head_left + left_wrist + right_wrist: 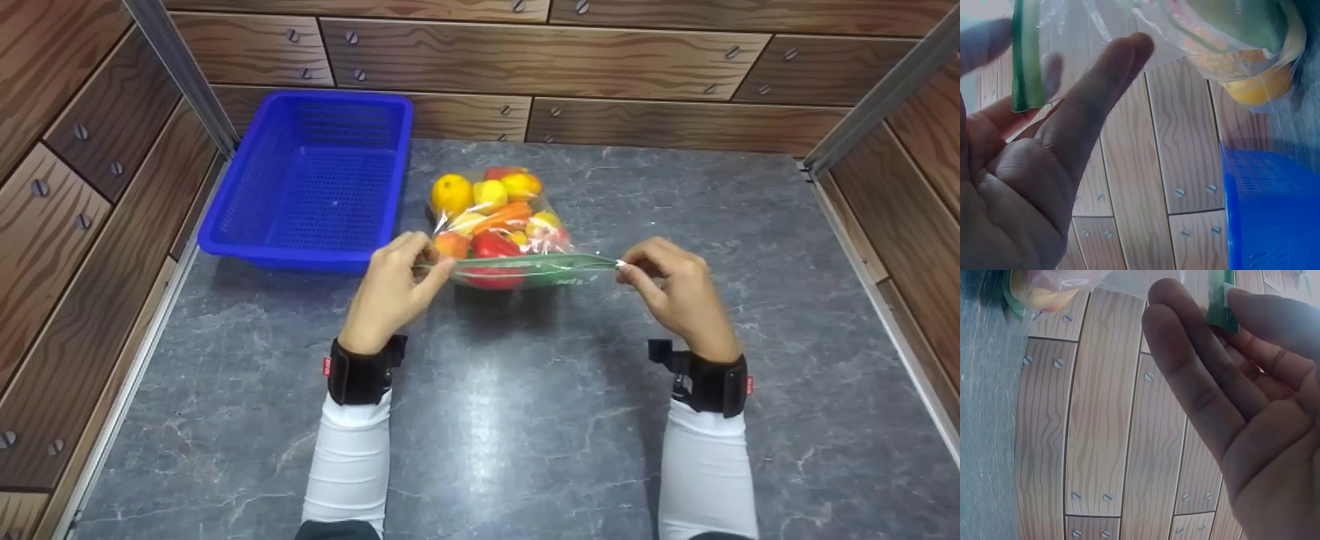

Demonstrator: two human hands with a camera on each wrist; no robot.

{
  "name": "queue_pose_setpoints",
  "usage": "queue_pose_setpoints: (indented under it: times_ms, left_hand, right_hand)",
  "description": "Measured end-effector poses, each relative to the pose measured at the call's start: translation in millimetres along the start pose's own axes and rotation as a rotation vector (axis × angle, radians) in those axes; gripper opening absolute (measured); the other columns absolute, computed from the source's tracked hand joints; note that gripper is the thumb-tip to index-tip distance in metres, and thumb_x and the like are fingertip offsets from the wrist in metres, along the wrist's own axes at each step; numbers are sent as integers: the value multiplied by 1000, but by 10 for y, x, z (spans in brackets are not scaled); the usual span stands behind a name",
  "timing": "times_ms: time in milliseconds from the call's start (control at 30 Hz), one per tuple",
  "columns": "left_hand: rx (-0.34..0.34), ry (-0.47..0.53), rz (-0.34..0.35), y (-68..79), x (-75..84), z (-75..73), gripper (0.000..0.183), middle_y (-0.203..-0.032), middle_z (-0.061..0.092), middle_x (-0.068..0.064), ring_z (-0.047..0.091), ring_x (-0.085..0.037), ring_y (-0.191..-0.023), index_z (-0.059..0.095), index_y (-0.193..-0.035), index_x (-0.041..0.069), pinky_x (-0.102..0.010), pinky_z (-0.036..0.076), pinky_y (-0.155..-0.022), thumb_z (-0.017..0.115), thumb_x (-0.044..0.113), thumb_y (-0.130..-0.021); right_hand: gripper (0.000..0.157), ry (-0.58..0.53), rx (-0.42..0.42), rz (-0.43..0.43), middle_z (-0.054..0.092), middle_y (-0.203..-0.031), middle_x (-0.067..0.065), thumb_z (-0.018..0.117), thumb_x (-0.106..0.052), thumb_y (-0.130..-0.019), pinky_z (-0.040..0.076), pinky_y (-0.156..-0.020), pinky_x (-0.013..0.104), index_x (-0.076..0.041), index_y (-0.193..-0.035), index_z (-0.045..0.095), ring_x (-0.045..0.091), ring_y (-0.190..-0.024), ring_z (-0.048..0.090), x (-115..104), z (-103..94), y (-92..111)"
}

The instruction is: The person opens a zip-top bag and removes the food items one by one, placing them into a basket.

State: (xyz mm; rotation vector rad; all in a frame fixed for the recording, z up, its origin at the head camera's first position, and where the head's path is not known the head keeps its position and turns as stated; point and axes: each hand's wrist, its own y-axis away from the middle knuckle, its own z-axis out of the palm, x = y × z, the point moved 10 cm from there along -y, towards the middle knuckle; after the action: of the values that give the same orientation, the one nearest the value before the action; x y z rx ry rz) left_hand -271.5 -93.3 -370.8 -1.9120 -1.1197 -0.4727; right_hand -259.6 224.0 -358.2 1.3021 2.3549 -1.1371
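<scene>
A clear zip bag (559, 277) full of fruit and vegetables lies mid-table, its green-edged mouth (525, 262) stretched between both hands. My left hand (394, 292) pinches the left end of this mouth with thumb and fingers. At the right end, my right hand (675, 292) pinches the strip by a small white slider (1228, 293). Through the plastic show a red pepper (491, 247), a carrot (506, 216), an orange fruit (451, 193) and several yellow fruits. In the left wrist view the green strip (1027, 62) passes between thumb and fingers.
A blue plastic basket (300, 259) with perforated sides stands at the back left, close to the left hand. Wood-patterned panels (525, 60) wall in the grey marbled table (540, 450) at the back and sides, with metal posts at the corners.
</scene>
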Motion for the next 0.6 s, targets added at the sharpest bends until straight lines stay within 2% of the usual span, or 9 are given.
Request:
queue_pose_setpoints:
  times_ms: [133,233,367,467,600]
  left_hand:
    - [-92,-56,-20,21,17,80,16,-87,66,-13,65,-28,-81,67,-90,0,-38,57,-73,76,13,-88]
    - [-169,-138,-33,45,16,165,14,-85,66,-11,62,-27,-76,70,-91,2,-38,54,-69,79,10,-83]
    - [-253,-224,-53,64,7,265,9,-82,63,-7,58,-22,-73,69,-85,7,-37,50,-64,78,9,-85]
    - [-270,-233,-59,61,11,297,12,-80,60,-5,55,-21,-73,65,-83,8,-36,48,-64,76,8,-89]
    - [-218,-222,-35,43,41,272,15,-79,58,-3,54,-20,-71,60,-84,9,-35,47,-63,72,8,-94]
  right_hand:
    - [4,-8,17,-33,70,-86,9,73,5,-91,51,-72,8,3,-92,70,11,-75,69,-53,17,-13]
    - [4,-5,6,-44,71,-86,9,72,-1,-94,51,-71,8,2,-92,70,13,-75,69,-71,43,-16]
    - [3,7,-15,-43,71,-86,9,72,0,-93,50,-71,8,2,-93,70,13,-75,68,-79,72,-18]
    - [6,17,-34,-19,70,-86,8,74,5,-90,50,-71,8,1,-92,69,14,-75,68,-65,87,-15]
    - [8,17,-72,24,70,-87,6,74,5,-89,50,-71,9,0,-92,70,17,-75,69,-34,115,-6]
